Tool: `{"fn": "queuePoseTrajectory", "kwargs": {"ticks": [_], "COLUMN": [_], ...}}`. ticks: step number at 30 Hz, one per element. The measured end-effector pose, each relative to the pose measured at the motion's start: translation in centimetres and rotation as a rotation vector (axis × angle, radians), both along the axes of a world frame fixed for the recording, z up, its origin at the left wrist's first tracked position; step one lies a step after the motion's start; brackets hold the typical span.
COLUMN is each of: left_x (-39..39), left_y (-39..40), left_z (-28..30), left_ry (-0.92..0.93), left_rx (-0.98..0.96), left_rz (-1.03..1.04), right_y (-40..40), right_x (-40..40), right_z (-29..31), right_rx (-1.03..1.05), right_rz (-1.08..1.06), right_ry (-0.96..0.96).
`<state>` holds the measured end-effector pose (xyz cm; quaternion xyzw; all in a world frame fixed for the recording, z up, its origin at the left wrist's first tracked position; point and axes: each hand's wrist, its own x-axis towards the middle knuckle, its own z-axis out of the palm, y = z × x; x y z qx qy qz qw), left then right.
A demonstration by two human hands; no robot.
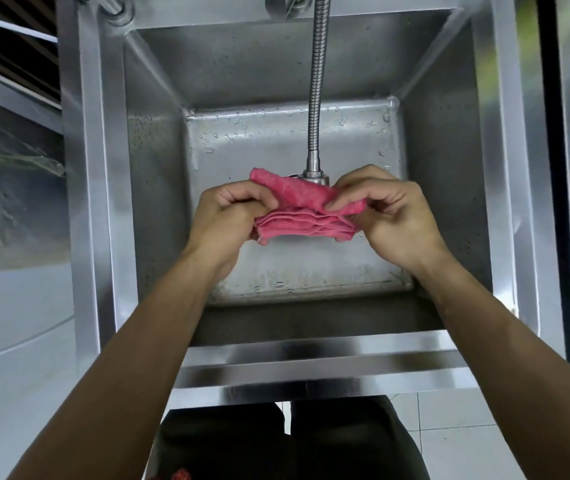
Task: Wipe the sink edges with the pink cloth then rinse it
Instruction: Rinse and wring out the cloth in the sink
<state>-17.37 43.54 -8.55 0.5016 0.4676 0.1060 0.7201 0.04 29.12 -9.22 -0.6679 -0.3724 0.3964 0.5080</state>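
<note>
Pink cloth (306,211) is folded into layers and held over the sink (311,355) basin, right under the faucet nozzle (315,173). Left hand (222,220) and right hand (389,216) each pinch an end, fingers curled on it. No water visible, so I'd guess the rinse isn't going yet. Risk: folded layers won't flush through, and a loose pinch could drop it. That nozzle sits right against the cloth, kinda crowding things.

Cloth (306,211) between left hand (226,220) and right hand (392,220), over sink (158,168), under tap (316,98).
</note>
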Motion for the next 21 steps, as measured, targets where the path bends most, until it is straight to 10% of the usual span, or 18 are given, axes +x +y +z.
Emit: {"fn": "queuePoseTrajectory", "kwargs": {"ticks": [7, 14, 21], "left_x": [-2.3, 0.2, 2.9], "left_y": [3.4, 5.1, 3.2], "left_z": [0.9, 1.1, 3.1], "left_ry": [-0.218, -0.023, 0.299], "left_rx": [-0.551, -0.727, 0.401], "left_rz": [-0.164, -1.014, -1.303], "right_y": [-0.2, -0.5, -0.9], "right_x": [-0.1, -1.1, 4.8], "right_z": [1.4, 2.4, 4.2], "right_rx": [0.070, 0.149, -0.280], "right_rz": [0.015, 0.162, 0.392], "right_ry": [0.021, -0.210, 0.642]}}
